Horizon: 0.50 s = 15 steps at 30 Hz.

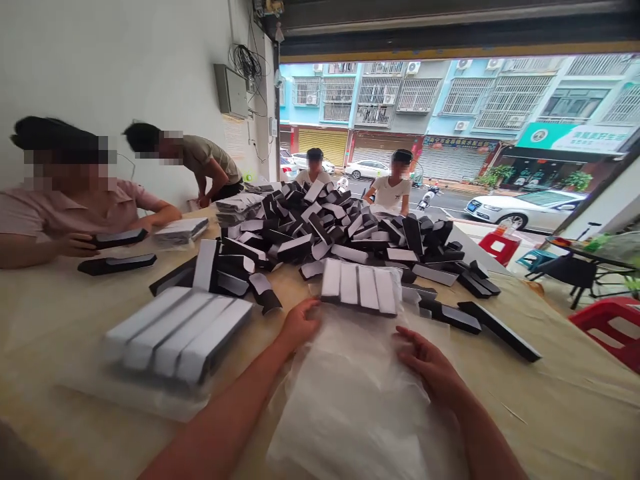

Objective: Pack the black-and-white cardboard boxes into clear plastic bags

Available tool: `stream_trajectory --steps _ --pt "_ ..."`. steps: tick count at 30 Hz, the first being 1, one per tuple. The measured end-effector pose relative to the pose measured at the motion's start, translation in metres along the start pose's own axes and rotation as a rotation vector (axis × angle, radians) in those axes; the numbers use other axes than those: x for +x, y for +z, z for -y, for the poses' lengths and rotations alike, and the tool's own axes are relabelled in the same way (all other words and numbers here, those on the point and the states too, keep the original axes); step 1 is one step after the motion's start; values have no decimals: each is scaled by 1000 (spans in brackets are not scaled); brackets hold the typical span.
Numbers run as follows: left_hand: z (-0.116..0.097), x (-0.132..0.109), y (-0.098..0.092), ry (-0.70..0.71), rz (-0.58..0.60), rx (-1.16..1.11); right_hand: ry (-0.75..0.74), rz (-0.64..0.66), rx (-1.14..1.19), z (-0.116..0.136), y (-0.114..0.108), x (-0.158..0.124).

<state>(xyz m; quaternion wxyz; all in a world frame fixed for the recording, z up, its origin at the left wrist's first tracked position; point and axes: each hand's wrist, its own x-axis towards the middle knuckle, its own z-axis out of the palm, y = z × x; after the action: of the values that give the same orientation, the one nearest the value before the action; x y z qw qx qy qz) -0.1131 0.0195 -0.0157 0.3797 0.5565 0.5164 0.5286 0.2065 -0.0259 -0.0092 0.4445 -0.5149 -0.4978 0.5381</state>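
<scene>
My left hand [299, 325] rests curled on the near left edge of a clear plastic bag [350, 393] that lies flat on the table [560, 400]. My right hand [425, 363] lies on the bag's right side with its fingers together and bent. Just beyond both hands, a row of several slim white-topped black boxes [361, 288] sits at the bag's far end, partly inside the plastic. Whether either hand pinches the plastic is unclear.
A bagged set of several boxes [180, 337] lies at the near left. A big heap of loose black-and-white boxes [345, 230] fills the table's middle. A person at the left handles a black box [119, 238]; others work at the far side. Red stools [613, 327] stand to the right.
</scene>
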Motion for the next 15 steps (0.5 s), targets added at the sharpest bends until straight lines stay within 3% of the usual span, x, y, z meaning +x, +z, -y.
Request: stream_trajectory --steps 6,15 --pt "2 1 -5 25 155 12 -19 -194 -43 -3 -9 7" --pt "-6 -1 -9 48 232 129 -83 -55 -96 -2 -6 -16"
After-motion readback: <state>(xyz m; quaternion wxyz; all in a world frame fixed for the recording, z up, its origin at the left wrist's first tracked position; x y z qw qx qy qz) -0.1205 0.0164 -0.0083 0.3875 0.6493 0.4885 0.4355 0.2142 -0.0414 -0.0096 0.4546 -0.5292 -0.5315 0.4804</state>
